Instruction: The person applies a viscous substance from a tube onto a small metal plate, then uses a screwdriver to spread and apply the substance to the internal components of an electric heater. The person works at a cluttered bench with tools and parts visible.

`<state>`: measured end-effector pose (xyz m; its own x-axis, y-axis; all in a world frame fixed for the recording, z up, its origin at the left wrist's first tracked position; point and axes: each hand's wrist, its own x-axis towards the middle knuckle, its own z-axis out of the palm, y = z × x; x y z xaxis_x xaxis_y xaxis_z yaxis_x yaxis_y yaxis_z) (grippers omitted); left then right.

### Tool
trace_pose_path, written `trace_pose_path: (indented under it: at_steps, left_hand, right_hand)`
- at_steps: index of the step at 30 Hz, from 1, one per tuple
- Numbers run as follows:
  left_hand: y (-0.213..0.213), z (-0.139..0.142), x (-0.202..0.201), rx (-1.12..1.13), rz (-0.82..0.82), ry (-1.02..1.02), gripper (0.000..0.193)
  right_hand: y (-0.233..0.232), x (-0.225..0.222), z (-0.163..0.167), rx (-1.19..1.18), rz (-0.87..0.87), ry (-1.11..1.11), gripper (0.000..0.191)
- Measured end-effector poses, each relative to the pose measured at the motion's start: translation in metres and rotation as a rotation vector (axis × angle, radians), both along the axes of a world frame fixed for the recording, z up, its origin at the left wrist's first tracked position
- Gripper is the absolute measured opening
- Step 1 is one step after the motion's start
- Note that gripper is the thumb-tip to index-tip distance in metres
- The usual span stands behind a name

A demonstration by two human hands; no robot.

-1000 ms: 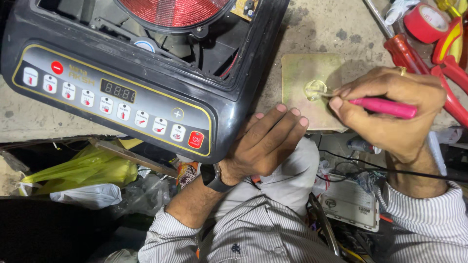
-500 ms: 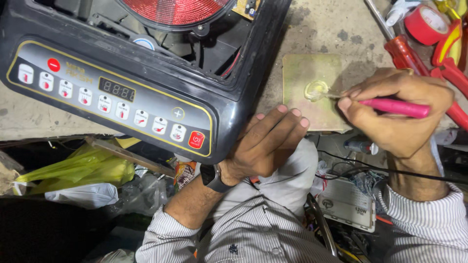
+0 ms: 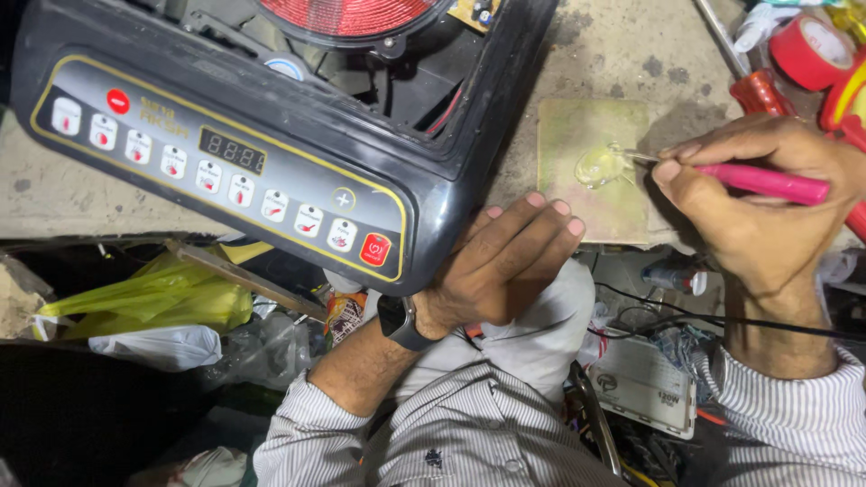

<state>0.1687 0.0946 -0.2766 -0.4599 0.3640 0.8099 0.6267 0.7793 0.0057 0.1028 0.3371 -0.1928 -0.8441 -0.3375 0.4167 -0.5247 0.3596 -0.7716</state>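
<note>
— Hands first: what does the head view show?

— Right hand (image 3: 753, 212) is closed around a pink-handled tool (image 3: 762, 182), its metal tip touching a clear blob (image 3: 600, 165) on a yellowish card (image 3: 591, 194) that lies flat on the workbench (image 3: 631, 54).

— And the left?

— Left hand (image 3: 505, 266) rests with fingers loosely curled, gripping nothing, against the near corner of the opened black induction cooker (image 3: 271, 171), just beside the card.

— Around them?

— Red tape roll (image 3: 807, 50) at the top right; yellow plastic bag (image 3: 144, 302) below the bench.
</note>
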Motion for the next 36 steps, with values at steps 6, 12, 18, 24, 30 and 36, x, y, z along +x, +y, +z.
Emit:
trace_pose_path:
  at_steps: [6,12,18,24,30,36]
  left_hand:
    - [0.011,-0.004,-0.002,-0.029,0.039,0.052,0.031]
    - [0.019,-0.007,0.003,-0.027,0.039,0.039,0.03]
    - [0.015,-0.005,0.006,-0.016,0.031,0.021,0.025]
    - [0.018,-0.009,0.004,0.006,0.021,0.034,0.022]
    - [0.029,-0.014,0.0,-0.011,0.043,0.062,0.024]
    - [0.039,-0.02,-0.003,0.007,0.024,0.023,0.023]
  right_hand:
    - [0.008,-0.001,-0.001,0.042,0.023,0.048,0.015]
    - [0.013,0.005,-0.003,0.03,0.022,0.039,0.013]
    - [0.016,0.008,-0.009,0.021,-0.039,0.013,0.015]
    - [0.022,0.007,-0.016,0.06,-0.023,0.064,0.013]
    - [0.027,0.002,-0.016,0.016,-0.029,0.022,0.011]
    - [0.032,0.0,-0.017,0.022,-0.033,0.042,0.013]
